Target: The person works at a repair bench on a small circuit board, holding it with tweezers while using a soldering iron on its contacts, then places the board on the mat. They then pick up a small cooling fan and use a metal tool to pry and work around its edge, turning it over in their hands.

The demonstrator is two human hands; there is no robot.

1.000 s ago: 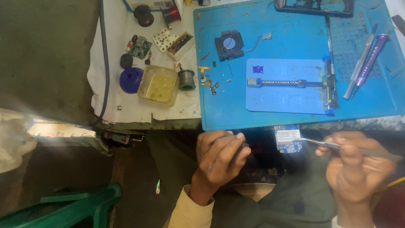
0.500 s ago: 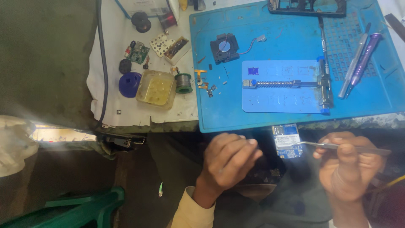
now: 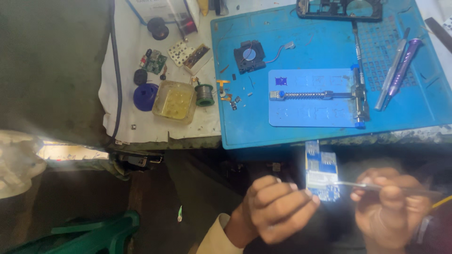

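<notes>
Item: small blue circuit board (image 3: 321, 171), rectangular, held in the air below the near edge of the blue work mat (image 3: 245, 127), over your lap. Its long axis runs near to far, one short end toward the mat and the other toward you; its face is turned up to the camera and is washed out by glare at the near end.

Left hand (image 3: 278, 209): raised from the lower edge of the view on a pale sleeve, knuckles up, fingers curled and pressed together, their tips meeting the board's left edge and pinching it. The thumb is hidden.

Right hand (image 3: 391, 207): level with the left, just right of the board, fingers closed in a pinch on metal tweezers (image 3: 372, 186). The tweezers lie crosswise, their tips pointing left and reaching the near right part of the board. Whether the tips touch the board cannot be told.

On the mat: a board-holder jig (image 3: 320, 96) on its pale blue plate, near the middle; a small black fan (image 3: 249, 55) with a trailing wire toward the far left; a purple-handled tool (image 3: 402, 63) and a grey one beside it toward the right edge; a dark phone frame (image 3: 339, 8) at the far edge.

On the white cloth left of the mat: a clear plastic tub (image 3: 175, 101), a solder spool (image 3: 204, 94), a blue round disc (image 3: 145, 96), a small green board (image 3: 154, 62).
</notes>
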